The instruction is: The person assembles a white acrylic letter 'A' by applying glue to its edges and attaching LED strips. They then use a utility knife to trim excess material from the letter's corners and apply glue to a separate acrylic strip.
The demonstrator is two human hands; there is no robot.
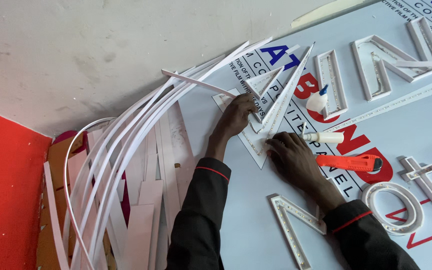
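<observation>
A white channel letter shaped like a pointed triangle (282, 97), with a strip of small lights inside, lies on a pale printed panel (256, 220). My left hand (237, 116) presses its fingertips on the letter's left edge, holding nothing. My right hand (292, 156) rests flat on the letter's lower corner, fingers spread. Both sleeves are dark with a red stripe at the cuff.
An orange utility knife (350, 162) and a white glue tube (325, 137) lie just right of my right hand; a small glue bottle with a blue cap (318, 100) lies beyond. Other white letters (380, 62) lie around. Long white plastic strips (126, 160) fan out at left by a red wall (3, 190).
</observation>
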